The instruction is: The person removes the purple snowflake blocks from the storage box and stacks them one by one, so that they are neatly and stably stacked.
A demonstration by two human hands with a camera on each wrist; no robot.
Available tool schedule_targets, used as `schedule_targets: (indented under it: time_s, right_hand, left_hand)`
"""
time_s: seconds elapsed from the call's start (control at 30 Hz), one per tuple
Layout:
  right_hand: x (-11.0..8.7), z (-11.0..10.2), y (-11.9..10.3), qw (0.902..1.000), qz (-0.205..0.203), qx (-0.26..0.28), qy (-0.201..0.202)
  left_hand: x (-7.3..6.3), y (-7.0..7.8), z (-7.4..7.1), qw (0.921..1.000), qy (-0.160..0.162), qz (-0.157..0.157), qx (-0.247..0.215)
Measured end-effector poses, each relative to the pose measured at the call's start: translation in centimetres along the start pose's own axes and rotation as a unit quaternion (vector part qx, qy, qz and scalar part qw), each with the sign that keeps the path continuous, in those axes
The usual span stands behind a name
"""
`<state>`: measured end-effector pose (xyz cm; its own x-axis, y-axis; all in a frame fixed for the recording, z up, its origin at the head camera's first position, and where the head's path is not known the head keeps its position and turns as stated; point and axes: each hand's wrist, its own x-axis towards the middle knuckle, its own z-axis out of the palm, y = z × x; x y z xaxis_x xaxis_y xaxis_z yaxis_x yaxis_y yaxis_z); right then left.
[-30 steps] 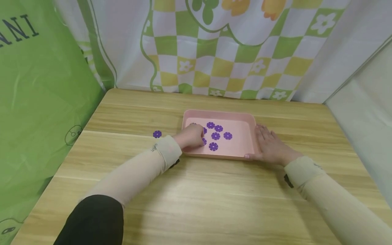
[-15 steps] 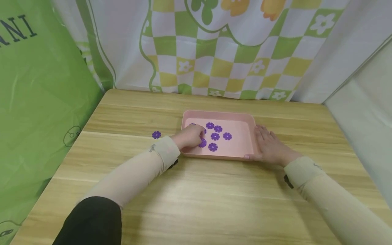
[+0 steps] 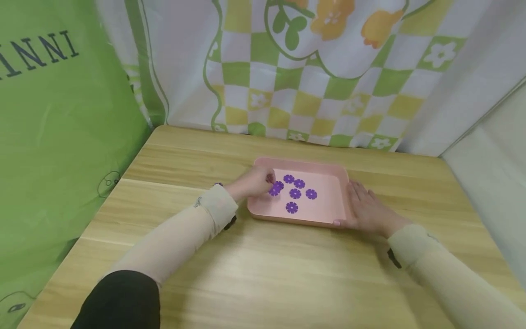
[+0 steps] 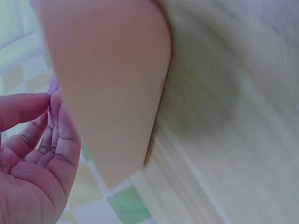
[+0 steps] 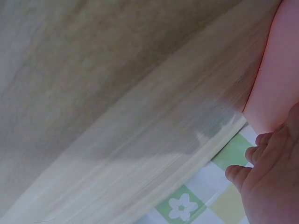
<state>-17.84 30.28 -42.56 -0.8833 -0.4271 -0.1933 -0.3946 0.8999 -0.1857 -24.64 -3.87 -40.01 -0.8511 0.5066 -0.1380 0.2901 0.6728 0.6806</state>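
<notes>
Pinching a purple disc (image 4: pixel 53 85) between thumb and finger, the left grip (image 3: pixel 255 181) hangs over the pink tray (image 3: pixel 324 208).
Loose discs (image 3: pixel 295 193) lie just to its right; beyond them the right grip (image 3: pixel 367 209) rests, fingers uncurled, against the tray's end. A light pinch and steady brace should leave the others undisturbed.

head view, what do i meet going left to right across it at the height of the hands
Green sheet → left hand → loose purple discs → right hand → white sheet
</notes>
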Motion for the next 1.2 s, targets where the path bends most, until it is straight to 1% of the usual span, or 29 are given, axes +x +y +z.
schedule_targets:
  time_s: [0.1, 0.13, 0.2, 0.27, 0.43, 0.5, 0.6, 0.73, 0.83, 0.97, 1.1, 1.2]
  right_hand:
    - [-0.2, 0.3, 0.0, 1.0000, 0.000, 0.006, 0.003]
    - [-0.3, 0.3, 0.0, 1.0000, 0.001, 0.008, 0.003]
    - [-0.2, 0.2, -0.1, 0.9999, 0.001, 0.011, 0.003]
    - [-0.3, 0.2, -0.1, 0.9999, -0.002, 0.009, 0.007]
    - [-0.3, 0.6, -0.1, 0.9999, -0.002, 0.004, 0.009]
    - [-0.4, 0.7, -0.1, 0.9999, 0.001, 0.009, 0.005]
    - [-0.4, 0.6, -0.2, 0.9999, 0.003, 0.016, 0.001]
    - [-0.4, 0.3, -0.2, 0.9999, 0.003, 0.012, 0.004]
    - [-0.4, 0.2, -0.3, 0.9999, -0.001, 0.008, 0.011]
    - [-0.4, 0.1, -0.4, 0.9998, -0.008, 0.006, 0.018]
    - [-0.4, 0.1, -0.5, 0.9999, -0.006, 0.004, 0.010]
    - [-0.4, 0.0, -0.5, 0.9999, -0.005, 0.008, 0.006]
  left_hand:
    - [-0.4, -0.4, -0.8, 0.9994, 0.016, 0.004, -0.030]
    - [-0.5, -0.6, -1.2, 0.9992, 0.022, 0.003, -0.033]
    - [-0.8, -1.0, -1.9, 0.9985, 0.033, -0.005, -0.043]
    - [-1.0, -1.4, -2.4, 0.9970, 0.041, -0.014, -0.064]
    - [-1.6, -2.4, -3.2, 0.9913, 0.073, -0.025, -0.107]
    - [-1.9, -2.7, -3.5, 0.9893, 0.084, -0.029, -0.116]
    - [-2.1, -3.1, -4.2, 0.9858, 0.089, -0.033, -0.139]
    - [-2.3, -3.7, -5.1, 0.9803, 0.088, -0.038, -0.173]
    - [-2.5, -4.5, -5.5, 0.9751, 0.091, -0.046, -0.197]
    - [-3.2, -5.6, -5.9, 0.9676, 0.098, -0.058, -0.225]
    - [-4.0, -6.7, -6.3, 0.9634, 0.096, -0.069, -0.240]
    - [-4.5, -7.5, -6.8, 0.9630, 0.097, -0.082, -0.238]
